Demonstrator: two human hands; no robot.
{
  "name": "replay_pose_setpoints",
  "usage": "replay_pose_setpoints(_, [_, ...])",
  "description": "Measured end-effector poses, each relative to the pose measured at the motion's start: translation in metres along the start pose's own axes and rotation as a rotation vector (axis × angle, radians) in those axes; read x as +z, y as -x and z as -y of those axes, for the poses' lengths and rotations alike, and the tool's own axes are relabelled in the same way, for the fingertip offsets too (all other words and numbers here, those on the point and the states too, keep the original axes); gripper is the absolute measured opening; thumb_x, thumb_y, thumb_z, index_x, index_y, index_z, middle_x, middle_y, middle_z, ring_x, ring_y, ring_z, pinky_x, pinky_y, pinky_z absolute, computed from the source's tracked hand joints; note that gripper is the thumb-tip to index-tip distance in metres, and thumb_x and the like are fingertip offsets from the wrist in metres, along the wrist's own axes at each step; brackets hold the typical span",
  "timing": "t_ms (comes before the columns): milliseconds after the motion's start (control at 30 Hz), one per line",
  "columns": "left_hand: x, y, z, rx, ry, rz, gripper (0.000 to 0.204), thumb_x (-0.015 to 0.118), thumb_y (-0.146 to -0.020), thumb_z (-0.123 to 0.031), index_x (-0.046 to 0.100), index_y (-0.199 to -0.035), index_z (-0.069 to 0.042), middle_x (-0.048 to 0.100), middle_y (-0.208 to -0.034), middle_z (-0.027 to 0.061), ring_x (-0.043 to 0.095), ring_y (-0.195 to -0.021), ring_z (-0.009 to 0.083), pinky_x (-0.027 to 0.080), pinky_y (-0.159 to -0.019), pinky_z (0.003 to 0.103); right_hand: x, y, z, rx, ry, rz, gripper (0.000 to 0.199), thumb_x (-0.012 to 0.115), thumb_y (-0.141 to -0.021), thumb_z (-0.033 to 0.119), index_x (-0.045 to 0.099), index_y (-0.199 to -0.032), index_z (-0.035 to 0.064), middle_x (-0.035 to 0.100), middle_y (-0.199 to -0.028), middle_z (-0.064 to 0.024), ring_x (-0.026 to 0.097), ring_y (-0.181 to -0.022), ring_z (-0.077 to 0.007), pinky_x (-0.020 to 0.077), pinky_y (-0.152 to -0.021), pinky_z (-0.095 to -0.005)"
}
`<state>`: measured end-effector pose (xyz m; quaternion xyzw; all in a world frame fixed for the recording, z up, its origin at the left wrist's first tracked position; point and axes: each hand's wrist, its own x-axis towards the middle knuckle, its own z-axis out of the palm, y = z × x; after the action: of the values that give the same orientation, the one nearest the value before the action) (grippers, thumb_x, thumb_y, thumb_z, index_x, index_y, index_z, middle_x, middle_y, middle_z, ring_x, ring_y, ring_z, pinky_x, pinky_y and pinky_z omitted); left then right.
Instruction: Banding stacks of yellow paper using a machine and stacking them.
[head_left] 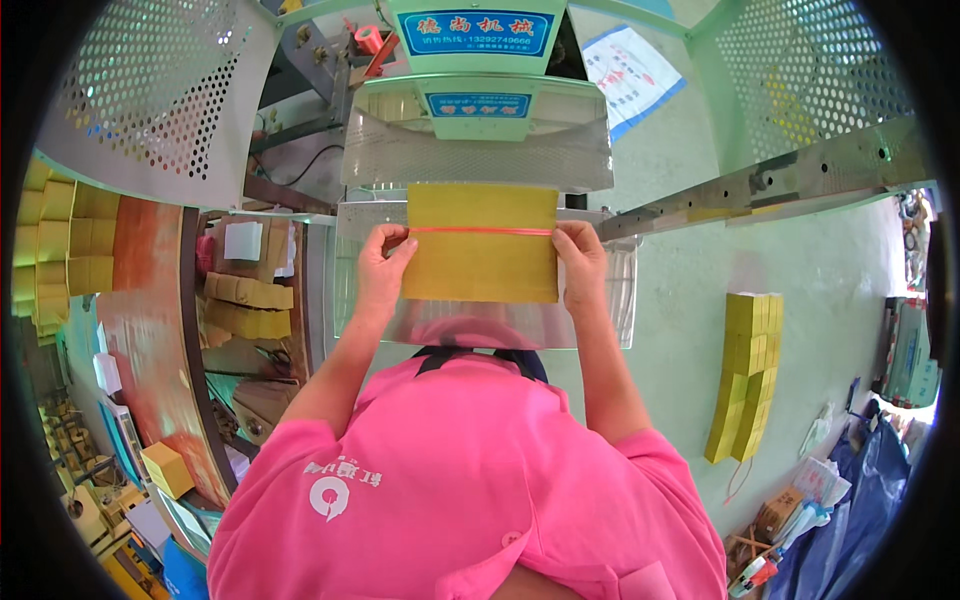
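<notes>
A flat stack of yellow paper sheets (481, 255) is held up in front of me, with a thin red rubber band (480, 231) running across its upper part. My left hand (380, 268) grips the stack's left edge with fingers at the band. On the other edge my right hand (583, 262) pinches it near the band's end. The stack sits over a perforated metal plate (480, 150) of a pale green machine (470, 60) directly ahead. My pink shirt fills the lower middle of the view.
A wooden bench (150, 320) at the left carries yellow bundles (248, 305) and stacked yellow sheets (60, 245). More yellow bundles (745, 375) lie stacked on the green floor at the right. A metal rail (780, 180) slants across the upper right. Bags and clutter lie at the lower right.
</notes>
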<state>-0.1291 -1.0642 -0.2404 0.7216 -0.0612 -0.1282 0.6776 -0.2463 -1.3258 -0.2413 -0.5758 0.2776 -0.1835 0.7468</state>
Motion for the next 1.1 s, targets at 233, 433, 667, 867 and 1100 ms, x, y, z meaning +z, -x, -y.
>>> replay_pose_setpoints(233, [0.002,0.002,-0.003,0.056,-0.060,0.040,0.011,0.065,-0.088,-0.006,0.057,-0.096,-0.004,0.059,-0.091,0.0017,0.054,-0.084,0.0100,0.046,-0.079,0.027,0.002,0.004,-0.009,0.006,0.025,-0.046,0.008,0.062,-0.089,0.009,0.059,-0.089,0.0019,0.060,-0.085,0.0009,0.053,-0.078,-0.0055,0.0445,-0.072,-0.0224])
replay_pose_setpoints(433, [0.003,0.002,-0.005,0.040,-0.069,0.052,0.012,0.064,-0.089,-0.005,0.056,-0.097,-0.005,0.056,-0.091,-0.0001,0.053,-0.087,0.0097,0.044,-0.080,0.026,0.003,0.005,-0.008,-0.072,0.080,-0.068,0.008,0.063,-0.089,0.008,0.058,-0.086,0.0022,0.057,-0.081,0.0029,0.050,-0.075,-0.0040,0.0433,-0.069,-0.0215])
replay_pose_setpoints(667, [-0.003,-0.003,0.002,0.160,-0.153,0.058,0.013,0.065,-0.087,-0.004,0.056,-0.096,-0.005,0.056,-0.092,0.0003,0.055,-0.086,0.0101,0.047,-0.076,0.026,0.001,0.007,-0.012,-0.073,-0.009,-0.036,0.007,0.062,-0.090,0.007,0.058,-0.086,0.0021,0.057,-0.081,0.0028,0.051,-0.077,-0.0046,0.0432,-0.071,-0.0215])
replay_pose_setpoints(867, [-0.010,-0.007,0.004,0.048,-0.176,0.110,0.012,0.063,-0.090,-0.010,0.056,-0.099,-0.004,0.058,-0.097,0.0015,0.055,-0.091,0.0119,0.045,-0.083,0.028,-0.002,0.009,-0.011,-0.017,0.029,-0.024,0.003,0.060,-0.090,0.005,0.060,-0.089,0.0016,0.058,-0.085,0.0023,0.053,-0.081,-0.0050,0.0436,-0.076,-0.0217])
replay_pose_setpoints(1100, [0.011,-0.007,-0.006,-0.089,0.060,0.089,0.024,0.058,-0.095,-0.018,0.055,-0.113,-0.002,0.060,-0.107,0.0060,0.055,-0.101,0.0136,0.043,-0.090,0.029,0.002,0.012,-0.003,-0.027,0.007,0.009,0.001,0.060,-0.090,0.004,0.061,-0.090,0.0035,0.060,-0.087,0.0022,0.053,-0.084,-0.0061,0.0418,-0.077,-0.0220])
